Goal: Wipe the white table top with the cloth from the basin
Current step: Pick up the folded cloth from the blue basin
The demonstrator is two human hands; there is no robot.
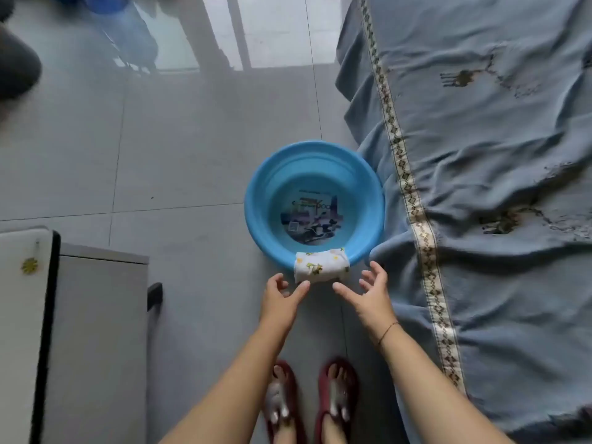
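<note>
A round blue basin stands on the grey tiled floor in front of my feet. A white cloth with small yellow prints hangs folded over the basin's near rim. My left hand hovers just below the cloth's left end, fingers apart, its fingertips close to the cloth. My right hand is spread open just below and right of the cloth, apart from it. The white table top shows at the left edge, with a dark border and a yellow flower mark.
A blue sofa cover with a patterned trim fills the right side and touches the basin's right rim. A grey cabinet side sits beside the white table. My feet in red slippers stand at the bottom. A dark shape lies top left.
</note>
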